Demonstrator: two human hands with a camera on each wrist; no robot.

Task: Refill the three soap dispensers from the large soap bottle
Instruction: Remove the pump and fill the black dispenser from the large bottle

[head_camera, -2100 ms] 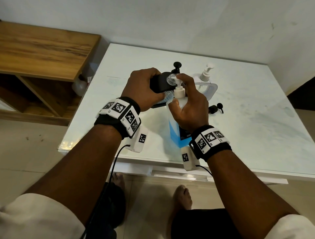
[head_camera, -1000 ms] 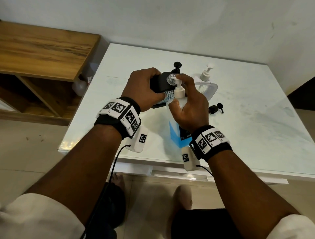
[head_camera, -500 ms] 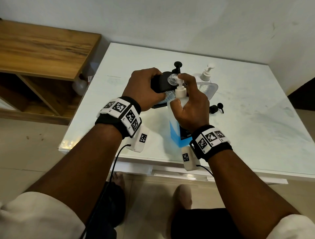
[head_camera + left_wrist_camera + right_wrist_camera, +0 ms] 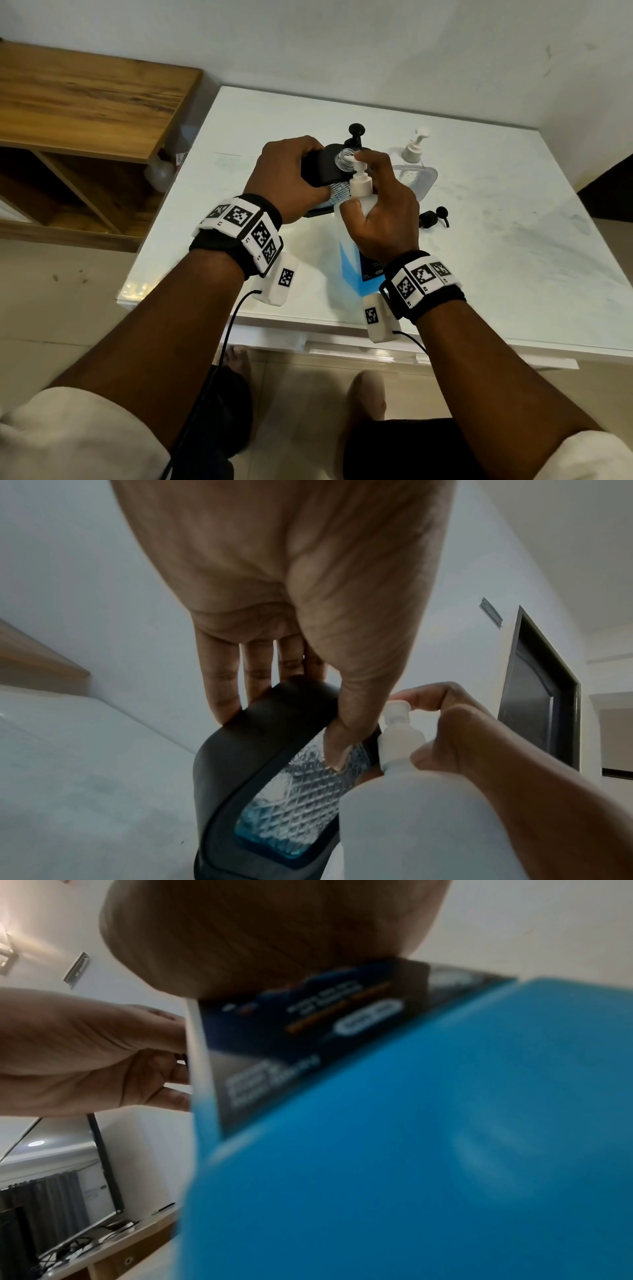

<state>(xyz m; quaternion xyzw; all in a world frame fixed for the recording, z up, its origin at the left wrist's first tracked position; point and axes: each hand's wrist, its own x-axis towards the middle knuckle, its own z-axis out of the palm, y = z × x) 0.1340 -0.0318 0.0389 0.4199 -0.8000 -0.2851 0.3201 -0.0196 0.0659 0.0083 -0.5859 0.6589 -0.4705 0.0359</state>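
Since half a second ago, little has changed: left hand [image 4: 284, 178] keeps its grip wrapped round the tilted black soap dispenser [image 4: 270, 772], its open neck under the pump spout. Right hand [image 4: 383, 219] still clasps the large soap bottle [image 4: 352, 270] upright on the worktop [image 4: 513, 240], forefinger on the pump. Its dark label is blurred, unreadable.
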